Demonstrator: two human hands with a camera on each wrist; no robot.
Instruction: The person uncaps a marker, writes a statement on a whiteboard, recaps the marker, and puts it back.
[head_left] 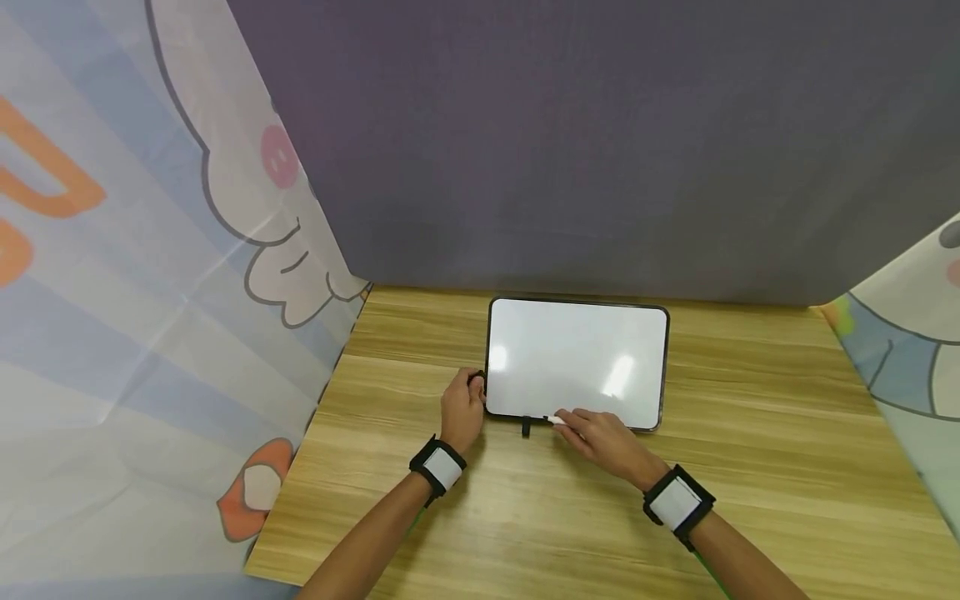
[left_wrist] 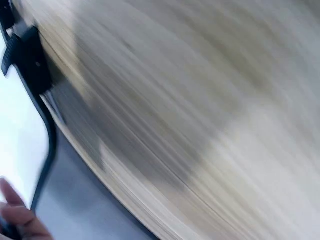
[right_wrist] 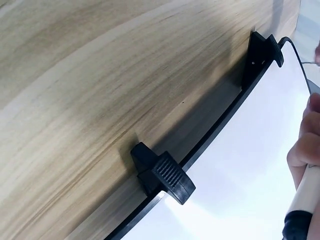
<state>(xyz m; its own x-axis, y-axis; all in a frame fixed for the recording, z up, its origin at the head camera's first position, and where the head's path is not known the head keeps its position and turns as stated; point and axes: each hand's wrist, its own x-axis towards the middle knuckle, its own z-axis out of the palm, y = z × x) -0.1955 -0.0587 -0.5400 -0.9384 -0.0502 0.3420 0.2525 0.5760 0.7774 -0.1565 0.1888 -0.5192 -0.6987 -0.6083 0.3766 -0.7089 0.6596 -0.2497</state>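
A white whiteboard [head_left: 577, 362] with a thin black frame lies flat on the wooden table [head_left: 750, 417]. My left hand [head_left: 463, 406] grips its left edge near the front corner, where something small and black [head_left: 477, 380] shows at the fingertips. My right hand [head_left: 603, 439] rests at the front edge and pinches a white marker [head_left: 557, 419] that points left over the board. A black clip [head_left: 526, 426] sits on the front edge just left of the marker. The right wrist view shows that clip [right_wrist: 162, 175], a second clip [right_wrist: 260, 57] near the corner, my fingers [right_wrist: 305, 150] and the marker [right_wrist: 306, 197]. The left wrist view is blurred.
A grey backdrop [head_left: 570, 142] closes off the table behind the board. Cartoon-printed cloth hangs along the left side [head_left: 150, 292] and the right side [head_left: 907, 350]. Bare wood lies to the right of the board and in front of my hands.
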